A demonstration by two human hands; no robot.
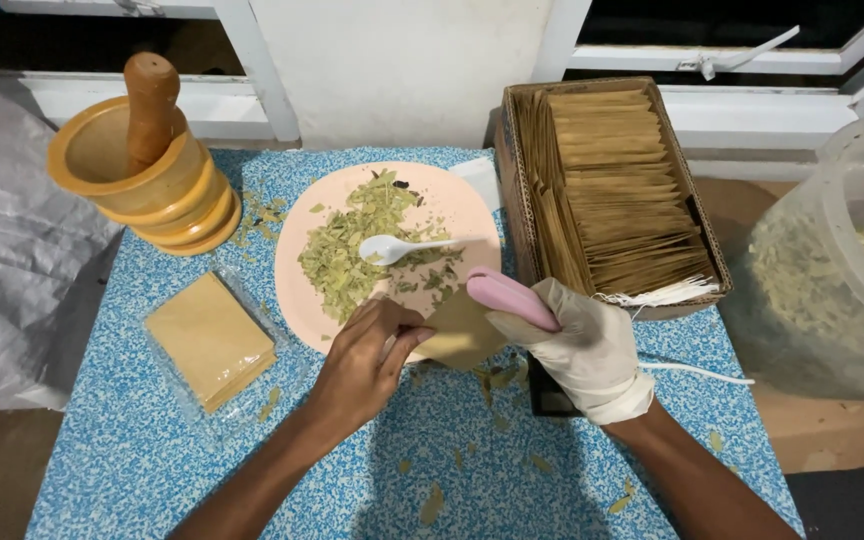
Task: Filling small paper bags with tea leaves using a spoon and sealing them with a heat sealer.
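My left hand (367, 360), bare, pinches the edge of a small tan paper sachet (460, 328) at the near rim of a pink plate (297, 290). My right hand (587, 345), in a white glove, grips a pink handheld tool (510, 297) whose tip meets the sachet. The plate holds a heap of dried green leaves (352, 245) with a white plastic spoon (397, 247) lying on it.
A cardboard box (612, 190) of upright tan sachets stands at the right. A wooden mortar with pestle (147, 160) sits back left. A clear bag of flat tan sachets (210, 340) lies at left. A large clear tub of leaves (832, 270) is far right. Leaf bits dot the blue cloth (132, 460).
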